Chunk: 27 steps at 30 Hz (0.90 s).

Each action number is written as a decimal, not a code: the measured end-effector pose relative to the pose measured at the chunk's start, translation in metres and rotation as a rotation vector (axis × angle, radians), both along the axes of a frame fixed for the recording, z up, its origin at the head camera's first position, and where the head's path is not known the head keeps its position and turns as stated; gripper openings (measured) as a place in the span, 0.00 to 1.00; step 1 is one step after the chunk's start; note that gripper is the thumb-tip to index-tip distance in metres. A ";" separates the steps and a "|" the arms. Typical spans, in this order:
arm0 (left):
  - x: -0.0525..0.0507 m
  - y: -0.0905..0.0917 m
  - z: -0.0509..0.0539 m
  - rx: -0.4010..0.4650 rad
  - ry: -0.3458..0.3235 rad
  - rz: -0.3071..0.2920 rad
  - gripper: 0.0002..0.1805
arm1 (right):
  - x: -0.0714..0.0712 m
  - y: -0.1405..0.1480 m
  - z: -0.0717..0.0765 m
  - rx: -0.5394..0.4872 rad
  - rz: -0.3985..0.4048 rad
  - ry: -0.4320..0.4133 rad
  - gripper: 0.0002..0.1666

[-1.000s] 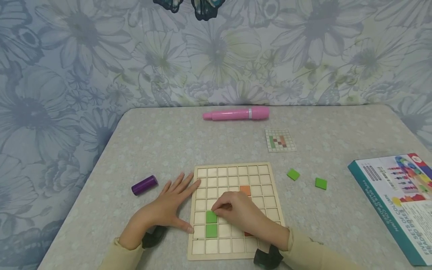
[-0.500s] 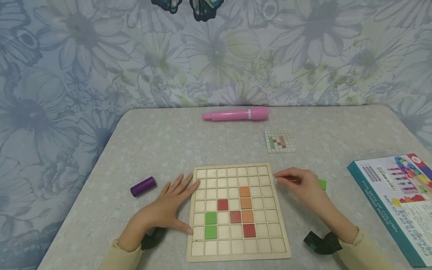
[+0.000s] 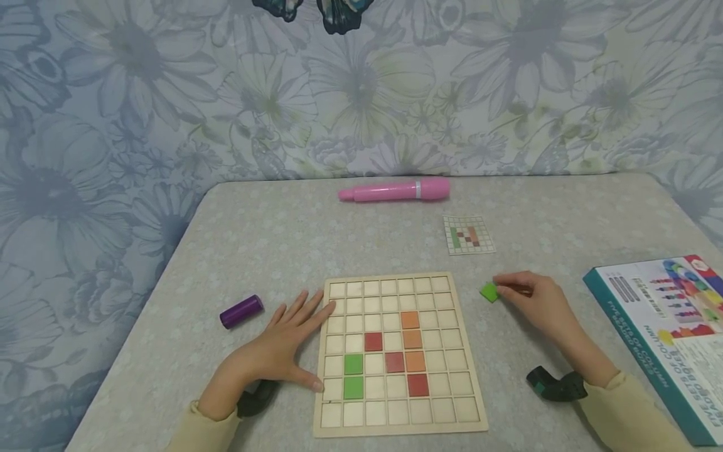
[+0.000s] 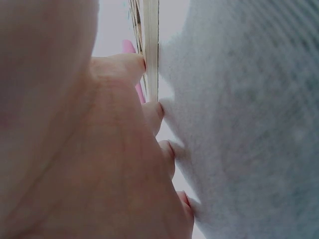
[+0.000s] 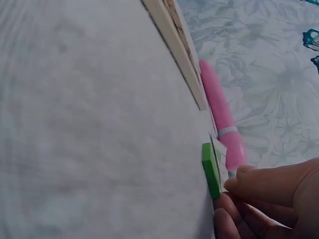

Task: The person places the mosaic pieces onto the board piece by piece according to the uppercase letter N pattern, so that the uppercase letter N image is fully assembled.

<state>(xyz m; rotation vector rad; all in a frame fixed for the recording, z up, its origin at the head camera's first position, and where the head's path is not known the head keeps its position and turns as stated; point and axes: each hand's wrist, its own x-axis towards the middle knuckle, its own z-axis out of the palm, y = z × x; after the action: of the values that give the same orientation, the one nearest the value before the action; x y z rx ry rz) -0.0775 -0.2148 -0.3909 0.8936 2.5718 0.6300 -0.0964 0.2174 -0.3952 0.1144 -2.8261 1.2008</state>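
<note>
In the head view a wooden grid board (image 3: 456,402) lies flat on the table. Set in its cells are green tiles (image 3: 353,387), red tiles (image 3: 418,385) and orange tiles (image 3: 412,339). My left hand (image 3: 277,348) is spread with straight fingers, its fingertips and thumb resting at the board's left edge. To the right of the board, my right hand (image 3: 533,302) pinches the corner of a loose green tile (image 3: 488,292) that lies on the table. In the right wrist view this green tile (image 5: 210,169) shows its side, with thumb and fingers at its near end.
A small pattern card (image 3: 469,235) lies behind the board at the right. Further back is a pink pen-shaped object (image 3: 395,190). A purple cylinder (image 3: 241,311) lies left of my left hand, and a box (image 3: 661,339) occupies the right side.
My right hand has left the green tiles on the board and moved right to the loose green tile. It now covers where another loose green tile lay. The left hand stays put.
</note>
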 end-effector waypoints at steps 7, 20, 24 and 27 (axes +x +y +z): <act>0.000 0.001 0.000 0.000 -0.003 0.001 0.66 | 0.000 -0.005 -0.006 0.038 0.009 0.071 0.14; 0.001 0.000 0.001 -0.004 -0.007 0.007 0.66 | 0.002 -0.013 -0.009 0.076 0.062 0.148 0.13; 0.000 0.001 0.001 -0.007 -0.010 0.005 0.66 | 0.002 -0.013 -0.006 0.047 0.037 0.124 0.09; 0.000 0.000 0.002 -0.008 -0.008 0.002 0.66 | 0.003 -0.014 0.000 -0.007 0.032 0.092 0.06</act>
<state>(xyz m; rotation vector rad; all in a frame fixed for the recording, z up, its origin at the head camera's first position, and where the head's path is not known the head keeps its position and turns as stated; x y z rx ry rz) -0.0774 -0.2146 -0.3889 0.8839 2.5672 0.6219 -0.0937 0.2030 -0.3951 0.2103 -2.7505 1.1800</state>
